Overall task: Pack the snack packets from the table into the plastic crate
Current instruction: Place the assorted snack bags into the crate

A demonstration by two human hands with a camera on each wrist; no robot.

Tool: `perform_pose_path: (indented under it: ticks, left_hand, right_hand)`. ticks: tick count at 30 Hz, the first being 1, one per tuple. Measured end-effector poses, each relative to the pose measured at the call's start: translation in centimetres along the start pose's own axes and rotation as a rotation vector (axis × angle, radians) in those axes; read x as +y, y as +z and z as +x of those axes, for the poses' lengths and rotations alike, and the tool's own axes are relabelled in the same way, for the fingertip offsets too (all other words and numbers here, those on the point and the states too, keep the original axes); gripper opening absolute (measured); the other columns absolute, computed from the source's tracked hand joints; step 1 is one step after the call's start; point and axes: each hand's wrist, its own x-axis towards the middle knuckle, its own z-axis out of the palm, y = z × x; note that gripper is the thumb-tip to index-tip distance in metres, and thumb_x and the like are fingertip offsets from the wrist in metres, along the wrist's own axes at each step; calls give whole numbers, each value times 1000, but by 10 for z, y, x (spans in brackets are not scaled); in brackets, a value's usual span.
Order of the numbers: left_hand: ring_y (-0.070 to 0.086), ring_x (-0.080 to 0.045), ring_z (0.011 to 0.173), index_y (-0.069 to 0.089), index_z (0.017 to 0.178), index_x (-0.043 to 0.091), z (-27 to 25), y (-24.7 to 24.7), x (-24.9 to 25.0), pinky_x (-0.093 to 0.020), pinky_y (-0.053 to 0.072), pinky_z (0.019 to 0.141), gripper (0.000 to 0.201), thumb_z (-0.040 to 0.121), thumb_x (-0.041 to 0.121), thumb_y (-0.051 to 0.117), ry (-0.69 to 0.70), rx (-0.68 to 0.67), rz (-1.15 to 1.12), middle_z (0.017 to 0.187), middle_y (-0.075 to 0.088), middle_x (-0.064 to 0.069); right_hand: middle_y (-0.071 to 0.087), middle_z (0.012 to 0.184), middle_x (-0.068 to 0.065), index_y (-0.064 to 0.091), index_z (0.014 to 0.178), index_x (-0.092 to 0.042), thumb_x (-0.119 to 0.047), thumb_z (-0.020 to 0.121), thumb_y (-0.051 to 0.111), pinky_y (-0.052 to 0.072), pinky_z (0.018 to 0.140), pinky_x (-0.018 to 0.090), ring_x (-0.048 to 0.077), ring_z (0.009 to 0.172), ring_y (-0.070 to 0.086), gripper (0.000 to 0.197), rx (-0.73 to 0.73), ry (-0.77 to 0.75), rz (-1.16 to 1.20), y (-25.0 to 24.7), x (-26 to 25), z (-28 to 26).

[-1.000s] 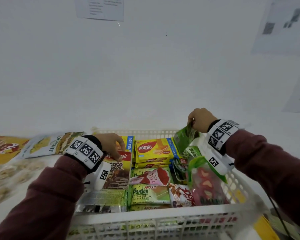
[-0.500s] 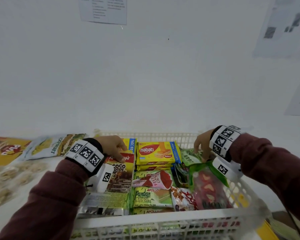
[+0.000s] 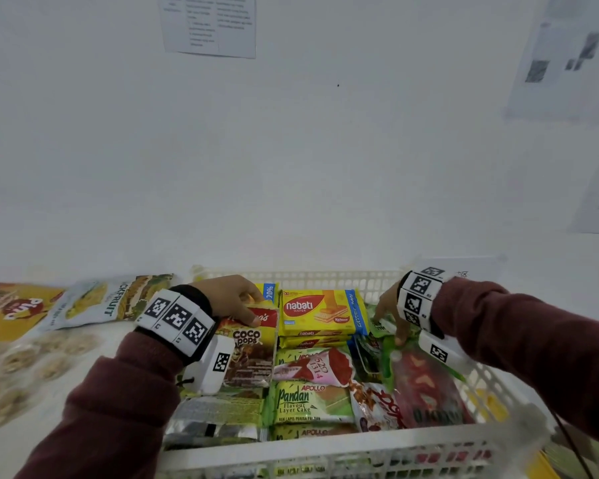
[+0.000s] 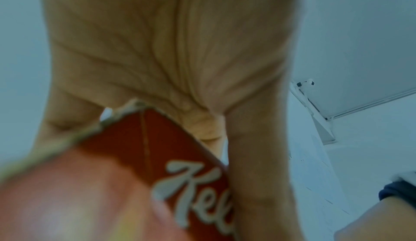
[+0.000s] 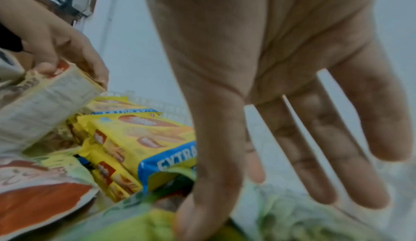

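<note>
The white plastic crate sits in front of me, filled with snack packets. My left hand grips the top edge of the Coco Pops box at the crate's left, thumb across its red band. My right hand is at the crate's back right with its fingers straight. Its thumb presses down on a green packet there. Yellow Nabati wafer packs lie stacked between the two hands. A Pandan cake pack and a red and green pouch lie nearer to me.
On the table left of the crate lie a jackfruit packet, a yellow packet and a clear pack of biscuits. A white wall with taped papers stands right behind the crate.
My right hand came down from above the crate's back rim, laid the green packet in the crate and straightened its fingers. My left hand stayed on the Coco Pops box.
</note>
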Motion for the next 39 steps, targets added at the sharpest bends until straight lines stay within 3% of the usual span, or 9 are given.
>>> perform_pose_path:
  ticks: [5,12,16,23,26,29,33,36,39]
  left_hand:
    - [48,-22,122,48,132,17,1,1,1,-26,38,89,53,83,24,67,10,-19,-1,138,45,-8]
    - [48,-21,121,47,132,18,1,2,1,-26,37,90,53,83,26,67,23,-26,21,137,46,-7]
    - [50,-22,118,48,132,18,0,1,1,-26,38,86,53,83,26,68,36,-22,16,136,46,-7]
    - [50,-20,115,48,132,15,-2,0,1,-24,35,88,53,83,24,68,55,7,-5,134,48,-8]
    - [48,-23,121,48,132,14,-4,-1,0,-26,36,89,54,83,24,68,60,32,-15,134,49,-8]
    - [57,-26,104,49,130,12,-8,-6,1,-21,41,65,50,84,22,66,96,73,-45,129,51,-9]
    - [54,-13,83,53,125,17,-16,-24,4,-17,43,60,45,83,27,67,162,166,-46,117,52,-2]
    - [54,-15,86,49,125,20,-24,-39,21,-18,44,65,46,84,32,65,219,207,-21,110,52,1]
    - [56,-16,86,47,120,20,-25,-50,57,-19,44,68,39,86,34,61,300,214,24,103,54,4]
  right_hand:
    - [57,119,8,51,124,-8,-49,72,72,48,95,40,25,108,57,69,176,146,91,2,-6,3]
    - [65,108,8,58,117,-3,-49,83,61,47,87,32,21,91,58,57,-8,129,230,10,-6,-1]
    - [55,35,-10,51,65,-11,-54,86,54,37,60,22,10,57,44,47,-57,121,336,10,-8,-4]
    - [56,127,10,45,132,-6,-50,79,65,45,87,29,25,112,57,72,-9,83,215,27,-18,-6]
    - [58,122,7,51,129,-11,-34,89,57,45,85,28,22,111,57,46,-5,95,138,31,-21,-9]
    - [54,85,-1,58,122,-13,-29,92,55,42,62,21,16,74,52,34,-54,77,160,35,-27,-14]
    - [42,60,-4,50,65,-14,-42,91,53,35,51,19,9,49,38,38,-47,115,176,27,-17,-20]
    - [46,61,-5,63,96,-7,-29,88,61,36,46,14,1,42,44,23,-11,114,324,5,8,-44]
    - [49,62,-5,53,121,-3,-27,86,64,31,35,3,-2,39,47,44,59,142,419,2,41,-72]
